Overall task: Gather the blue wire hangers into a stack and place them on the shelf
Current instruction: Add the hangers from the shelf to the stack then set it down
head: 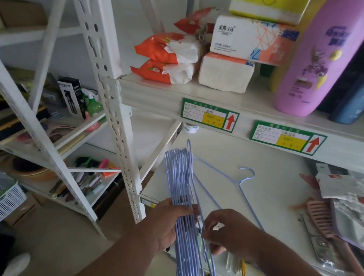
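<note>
A bundle of several blue wire hangers stands on edge, hooks pointing away, over the front edge of the white lower shelf. My left hand is shut around the bundle's middle from the left. My right hand pinches one hanger at the bundle's right side. One more blue hanger lies flat on the shelf to the right, its hook toward the back.
A pink comb and foil packets lie at the shelf's right. The upper shelf holds tissue packs, orange packets and a purple bottle. A white upright post stands left of the hangers. Another rack stands further left.
</note>
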`<state>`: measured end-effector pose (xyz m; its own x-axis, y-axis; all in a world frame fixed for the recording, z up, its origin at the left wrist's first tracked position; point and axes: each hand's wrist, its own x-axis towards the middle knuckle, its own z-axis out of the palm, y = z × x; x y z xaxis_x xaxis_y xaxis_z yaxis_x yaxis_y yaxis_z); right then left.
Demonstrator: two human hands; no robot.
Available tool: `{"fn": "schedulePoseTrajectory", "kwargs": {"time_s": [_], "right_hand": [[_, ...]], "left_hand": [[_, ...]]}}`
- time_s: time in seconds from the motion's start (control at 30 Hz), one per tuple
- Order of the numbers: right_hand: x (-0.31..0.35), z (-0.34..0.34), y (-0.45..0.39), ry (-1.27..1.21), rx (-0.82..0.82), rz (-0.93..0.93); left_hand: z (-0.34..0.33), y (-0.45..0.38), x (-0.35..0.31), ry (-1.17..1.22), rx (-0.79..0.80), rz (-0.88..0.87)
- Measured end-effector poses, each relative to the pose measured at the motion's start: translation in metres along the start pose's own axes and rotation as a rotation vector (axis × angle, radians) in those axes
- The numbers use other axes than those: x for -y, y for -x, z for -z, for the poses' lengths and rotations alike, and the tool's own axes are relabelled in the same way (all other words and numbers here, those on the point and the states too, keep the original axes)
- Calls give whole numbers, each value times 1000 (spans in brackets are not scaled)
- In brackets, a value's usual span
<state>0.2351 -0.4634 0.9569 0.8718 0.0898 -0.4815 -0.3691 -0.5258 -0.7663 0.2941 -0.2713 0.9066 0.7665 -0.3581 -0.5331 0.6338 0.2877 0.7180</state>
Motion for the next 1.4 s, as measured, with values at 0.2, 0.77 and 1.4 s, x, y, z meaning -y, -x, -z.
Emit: {"fn": "schedulePoseTrajectory", "kwargs": {"time_s": [0.2,0.77,1.4], "right_hand": [[8,-14,5,29,-90,16],[9,-18,6,86,-102,25],[4,-21,-6,77,-66,-3]], "left_hand": [[3,-1,1,37,-8,-11],[1,6,-4,75,-30,-50],[8,12,-3,8,-65,-74]]}}
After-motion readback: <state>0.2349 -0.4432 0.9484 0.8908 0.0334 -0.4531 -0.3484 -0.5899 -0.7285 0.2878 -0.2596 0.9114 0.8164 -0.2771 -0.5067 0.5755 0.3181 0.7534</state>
